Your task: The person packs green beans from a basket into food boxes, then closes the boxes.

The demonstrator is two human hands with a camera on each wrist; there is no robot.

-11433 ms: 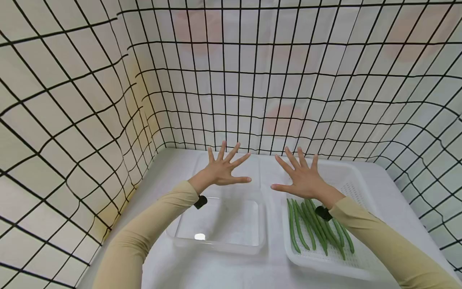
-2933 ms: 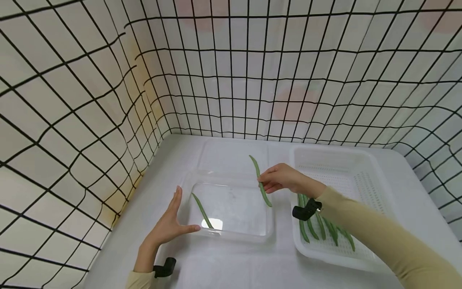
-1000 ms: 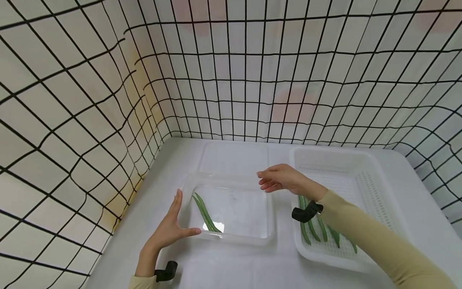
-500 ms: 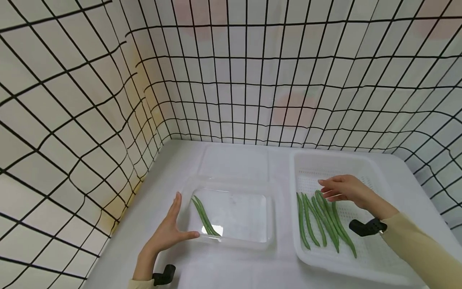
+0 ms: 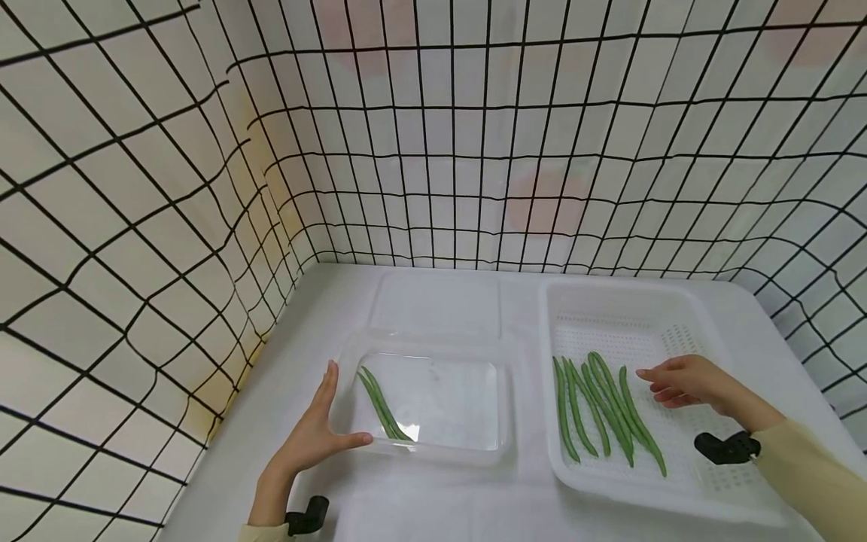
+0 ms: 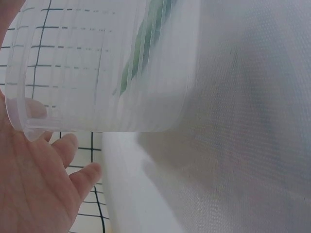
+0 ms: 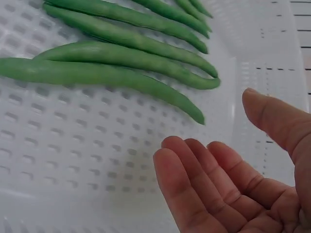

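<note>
A white tabletop (image 5: 433,512) fills a corner closed in by pale walls (image 5: 474,135) crossed with a black grid of lines; faint pink blotches show on the far wall and a yellowish stain on the left one. No brand, label or writing can be read anywhere.

Toward the tabletop's left edge stands a clear plastic container (image 5: 433,452) with 2 green beans (image 5: 379,403) lying along its left side. The left hand (image 5: 308,444) rests on its near-left corner, fingers straight against the wall, thumb along the front rim: a released grip.

Toward the right edge sits a white perforated tray (image 5: 677,339) holding a loose row of green beans (image 5: 603,403). The right hand (image 5: 691,380) hovers just beside them over the tray, fingers relaxed, holding nothing.
</note>
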